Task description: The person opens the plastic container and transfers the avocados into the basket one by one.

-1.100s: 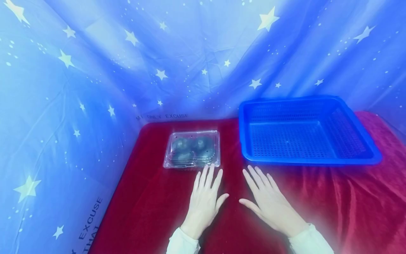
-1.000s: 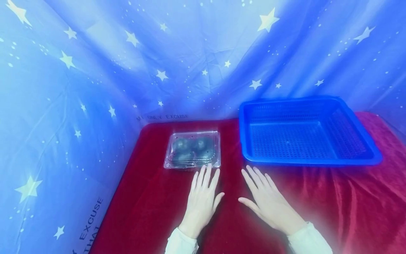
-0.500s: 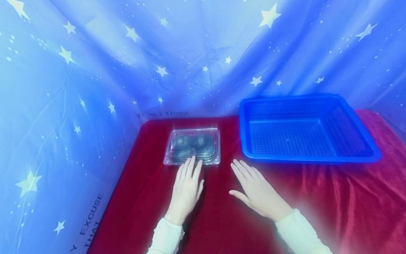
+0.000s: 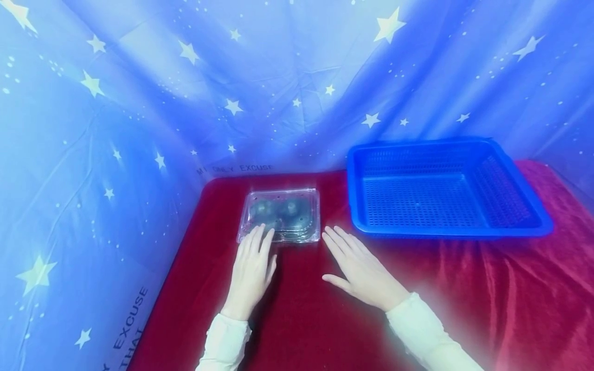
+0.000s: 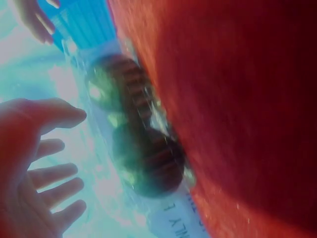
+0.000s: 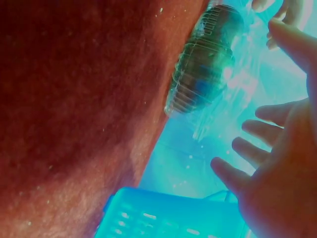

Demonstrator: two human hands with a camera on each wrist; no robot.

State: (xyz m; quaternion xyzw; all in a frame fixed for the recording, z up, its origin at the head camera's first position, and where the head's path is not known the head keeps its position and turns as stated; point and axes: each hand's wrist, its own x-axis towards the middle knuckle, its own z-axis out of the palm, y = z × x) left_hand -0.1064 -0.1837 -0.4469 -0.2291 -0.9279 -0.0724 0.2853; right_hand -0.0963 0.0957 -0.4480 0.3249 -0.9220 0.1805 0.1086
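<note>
I see left hand [image 4: 249, 272], fingers straight, box [image 4: 297, 237] on red cloth [image 4: 301, 324] at its one o'clock, contact hard to tell, right hand [image 4: 363, 272], fingers straight, box at its ten, basket [image 4: 443, 230] at its two.

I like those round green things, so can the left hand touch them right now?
Probably not: the clear plastic box looks closed over the round green things. Its near edge seems within easy reach of the left hand, with nothing showing in between.
</note>
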